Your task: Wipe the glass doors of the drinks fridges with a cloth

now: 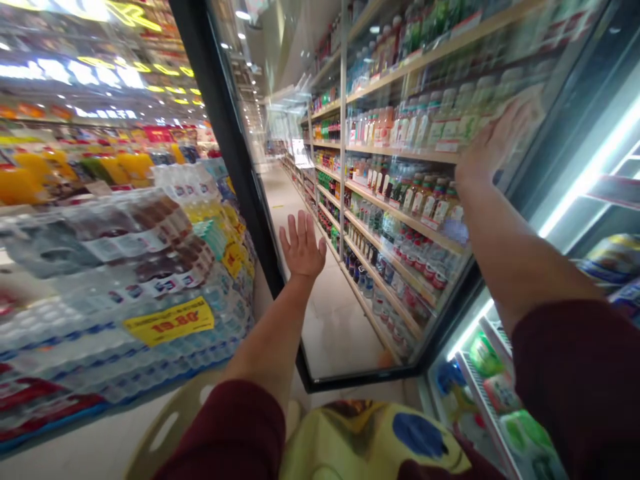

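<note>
An open glass door [370,293] with a dark frame stands in front of me. My left hand [303,247] lies flat against the glass with fingers spread and nothing in it, close to the frame's left side. Higher up on the right, my right hand [483,150] presses a pale cloth [527,113] against the pane near the hinge side. Motion blur softens the right fingers and the cloth's edges. Bottled drinks on shelves [410,127] show in the glass behind both hands.
Lit cooler shelves [490,393] with packaged goods are at the right. Shrink-wrapped bottle packs [100,267] are stacked at the left, bearing a yellow price sign [170,321]. Below me are a yellowish apron [360,440] and a beige stool-like seat [165,427] with slots.
</note>
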Tool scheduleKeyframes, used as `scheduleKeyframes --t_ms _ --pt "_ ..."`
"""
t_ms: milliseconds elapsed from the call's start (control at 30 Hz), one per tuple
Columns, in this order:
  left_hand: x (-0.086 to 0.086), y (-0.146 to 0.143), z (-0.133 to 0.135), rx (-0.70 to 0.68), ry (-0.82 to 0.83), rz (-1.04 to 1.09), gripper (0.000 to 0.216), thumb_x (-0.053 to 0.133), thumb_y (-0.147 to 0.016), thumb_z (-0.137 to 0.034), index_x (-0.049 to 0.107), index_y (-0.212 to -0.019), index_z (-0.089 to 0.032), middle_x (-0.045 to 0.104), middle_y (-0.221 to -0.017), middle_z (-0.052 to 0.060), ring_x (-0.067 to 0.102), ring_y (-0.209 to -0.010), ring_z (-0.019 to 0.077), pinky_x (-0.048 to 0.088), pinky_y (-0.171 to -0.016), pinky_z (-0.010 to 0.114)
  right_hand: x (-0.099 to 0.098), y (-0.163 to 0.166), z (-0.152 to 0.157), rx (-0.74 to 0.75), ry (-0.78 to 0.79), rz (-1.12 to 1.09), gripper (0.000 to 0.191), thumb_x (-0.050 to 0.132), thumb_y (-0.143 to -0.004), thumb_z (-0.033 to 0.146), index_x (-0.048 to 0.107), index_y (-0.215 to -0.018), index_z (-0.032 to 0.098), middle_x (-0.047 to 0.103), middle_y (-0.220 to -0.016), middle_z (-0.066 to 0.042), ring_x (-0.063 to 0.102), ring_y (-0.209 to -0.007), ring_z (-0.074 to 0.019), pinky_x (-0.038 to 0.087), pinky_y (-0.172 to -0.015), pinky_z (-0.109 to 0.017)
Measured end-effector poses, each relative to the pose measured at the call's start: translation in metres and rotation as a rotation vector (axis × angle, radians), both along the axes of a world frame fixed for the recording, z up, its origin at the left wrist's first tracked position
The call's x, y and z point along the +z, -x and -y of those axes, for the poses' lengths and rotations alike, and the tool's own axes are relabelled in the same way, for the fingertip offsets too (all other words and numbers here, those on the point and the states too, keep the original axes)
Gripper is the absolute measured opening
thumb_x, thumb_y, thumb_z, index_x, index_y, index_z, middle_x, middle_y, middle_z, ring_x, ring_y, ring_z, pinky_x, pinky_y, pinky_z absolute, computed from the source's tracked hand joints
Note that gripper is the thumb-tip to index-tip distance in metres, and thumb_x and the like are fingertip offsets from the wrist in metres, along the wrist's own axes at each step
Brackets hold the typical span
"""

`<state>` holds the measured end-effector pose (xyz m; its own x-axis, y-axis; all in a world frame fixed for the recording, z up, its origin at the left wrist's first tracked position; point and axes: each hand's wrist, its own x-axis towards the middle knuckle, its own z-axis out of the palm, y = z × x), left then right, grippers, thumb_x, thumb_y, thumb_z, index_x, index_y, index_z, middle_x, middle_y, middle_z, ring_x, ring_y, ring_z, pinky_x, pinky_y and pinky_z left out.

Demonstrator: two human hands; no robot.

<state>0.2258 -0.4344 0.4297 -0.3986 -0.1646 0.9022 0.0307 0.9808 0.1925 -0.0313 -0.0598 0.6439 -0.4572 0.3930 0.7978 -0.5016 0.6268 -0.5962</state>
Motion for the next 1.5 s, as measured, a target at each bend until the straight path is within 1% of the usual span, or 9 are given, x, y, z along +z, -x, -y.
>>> scheduleKeyframes --t_ms 167,300,433,533,667,867,1100,1300,1500 --pt "-0.001 0.001 0.001 0.01 0.019 -0.009 0.069 0.041 -0.104 -0.049 0.047 -0.159 -0.007 0.034 -0.168 0.02 0.009 -0.164 0.0299 -0.003 -0.135 0.055 0.025 0.003 0.014 -0.058 -0.06 0.015 0.071 0.047 -0.099 0.031 0.031 -0.166 0.011 0.014 -0.174 -0.006 0.006 -0.164 -0.0052 0.003 -0.135 -0.035" --pt "-0.001 0.001 0.001 0.006 0.028 -0.017 0.068 0.041 -0.104 -0.049 0.048 -0.159 -0.008 0.034 -0.168 0.018 0.009 -0.164 0.0291 -0.003 -0.135 0.054 0.021 -0.032 0.049 -0.052 -0.113 -0.045 0.068 0.046 -0.102 0.029 0.031 -0.166 0.01 0.013 -0.175 -0.007 0.003 -0.166 -0.013 0.007 -0.136 -0.044" --pt "-0.001 0.001 0.0 -0.004 0.004 -0.01 0.068 0.041 -0.104 -0.049 0.047 -0.159 -0.009 0.034 -0.169 0.017 0.009 -0.164 0.0288 -0.003 -0.135 0.054 0.03 -0.07 0.079 -0.053 -0.256 -0.16 0.064 0.03 -0.108 0.032 0.028 -0.167 0.005 0.019 -0.175 -0.013 0.01 -0.166 -0.0202 0.008 -0.136 -0.047" --pt "-0.001 0.001 0.0 -0.014 -0.005 -0.011 0.069 0.039 -0.105 -0.051 0.047 -0.159 -0.009 0.034 -0.169 0.018 0.009 -0.164 0.0284 -0.003 -0.135 0.054 0.014 -0.1 0.107 0.022 -0.362 -0.301 0.067 0.015 -0.11 0.039 0.029 -0.166 0.004 0.023 -0.174 -0.015 0.012 -0.165 -0.0239 0.013 -0.134 -0.051" --pt "-0.001 0.001 0.0 -0.02 -0.014 -0.003 0.069 0.039 -0.104 -0.052 0.049 -0.157 -0.008 0.035 -0.168 0.018 0.009 -0.164 0.0282 -0.002 -0.135 0.053 -0.017 -0.132 0.14 0.183 -0.407 -0.333 0.065 0.017 -0.106 0.035 0.032 -0.166 0.014 0.022 -0.176 -0.009 0.009 -0.165 -0.0229 0.011 -0.132 -0.058" --pt "0.001 0.001 0.0 -0.017 -0.022 0.032 0.068 0.041 -0.104 -0.051 0.048 -0.158 -0.01 0.035 -0.169 0.017 0.01 -0.164 0.0283 -0.002 -0.135 0.053 0.009 -0.147 0.157 0.226 -0.513 -0.302 0.066 0.022 -0.106 0.035 0.031 -0.167 0.011 0.023 -0.175 -0.01 0.012 -0.165 -0.0263 0.013 -0.133 -0.056" --pt "0.002 0.0 -0.001 -0.026 -0.02 0.055 0.069 0.04 -0.105 -0.051 0.046 -0.16 -0.01 0.033 -0.17 0.016 0.008 -0.165 0.0289 -0.004 -0.135 0.053 -0.055 -0.167 0.18 0.319 -0.694 -0.264 0.064 0.021 -0.104 0.033 0.038 -0.164 0.021 0.03 -0.173 0.0 0.014 -0.166 -0.0236 0.012 -0.135 -0.058" --pt "0.001 0.003 0.0 -0.032 -0.031 0.052 0.069 0.04 -0.105 -0.051 0.045 -0.16 -0.011 0.032 -0.17 0.015 0.007 -0.165 0.028 -0.005 -0.135 0.052 -0.038 -0.165 0.191 0.426 -0.675 -0.292 0.065 0.022 -0.103 0.036 0.03 -0.167 0.03 0.017 -0.175 0.013 -0.003 -0.167 -0.0133 0.0 -0.138 -0.046" --pt "-0.001 0.004 0.002 0.0 0.026 0.04 0.068 0.037 -0.106 -0.05 0.045 -0.16 -0.009 0.031 -0.17 0.015 0.006 -0.165 0.027 -0.006 -0.135 0.052 -0.077 -0.174 0.201 0.383 -0.811 -0.32 0.063 0.017 -0.106 0.033 0.041 -0.163 0.022 0.033 -0.172 0.001 0.015 -0.166 -0.0229 0.012 -0.136 -0.058"
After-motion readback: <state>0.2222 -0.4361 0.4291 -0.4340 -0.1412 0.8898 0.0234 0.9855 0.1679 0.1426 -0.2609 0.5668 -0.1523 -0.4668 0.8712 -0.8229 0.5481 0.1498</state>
